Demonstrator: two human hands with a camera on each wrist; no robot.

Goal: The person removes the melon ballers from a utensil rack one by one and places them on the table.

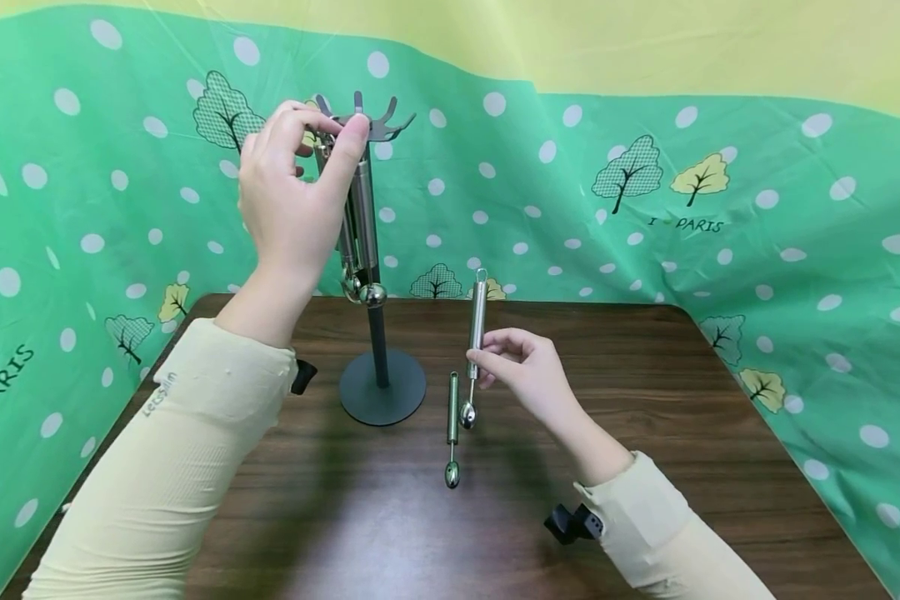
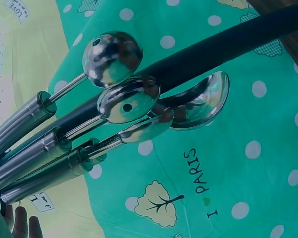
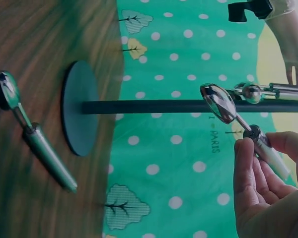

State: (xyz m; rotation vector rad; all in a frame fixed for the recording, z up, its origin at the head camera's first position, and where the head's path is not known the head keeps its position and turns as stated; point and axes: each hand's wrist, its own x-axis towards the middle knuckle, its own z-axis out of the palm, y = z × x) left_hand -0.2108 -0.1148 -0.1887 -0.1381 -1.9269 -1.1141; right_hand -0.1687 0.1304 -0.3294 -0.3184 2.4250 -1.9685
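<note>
My left hand (image 1: 292, 175) is up at the top of a black utensil stand (image 1: 382, 400), thumb and index finger pinching its hooked crown. Several steel melon ballers (image 2: 113, 59) hang from the hooks beside the pole, bowls down; the left wrist view shows drain holes in two bowls. Lower and to the right, my right hand (image 1: 528, 367) pinches the handle of another melon baller (image 1: 478, 312) between thumb and fingers. It is held upright, its bowl lowest and the loop end on top. A smaller melon baller (image 1: 453, 425) lies on the table just left of it.
The dark wooden table (image 1: 645, 400) has its back edge against a green dotted cloth (image 1: 495, 167). The stand's round base sits near that back edge. Empty hooks (image 1: 393, 121) stick out at the crown's right side. Black wrist cameras (image 1: 570, 525) jut from the cuffs.
</note>
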